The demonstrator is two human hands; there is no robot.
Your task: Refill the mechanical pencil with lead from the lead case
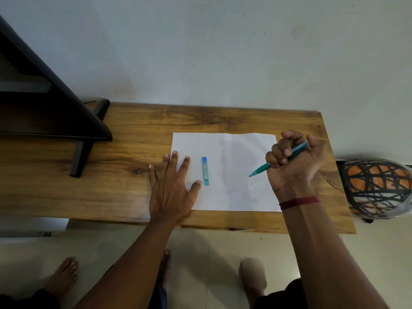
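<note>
Fingers (281, 160) of my right hand (296, 166) are curled tight around the teal mechanical pencil (279, 160), its tip slanting down and left over the white paper (236, 192) without any contact I can confirm. A red thread band (299, 202) circles that wrist. My left hand (171, 188) lies flat with fingers spread, palm on the wooden table (111, 192), fingertips over the sheet's left edge, thumb just beside the near end of the blue lead case (205, 171). That case lies lengthwise on the paper between my two hands, apart from the pencil, with nothing over it. Nearer me, below the table edge, I see bare feet on pale floor tiles (211, 253). Off the table's right end sits a rounded orange-and-black patterned object (376, 188). At the far left a dark stand (55, 103) rests on the table, well apart from the paper. Behind everything is a plain wall (223, 52).
</note>
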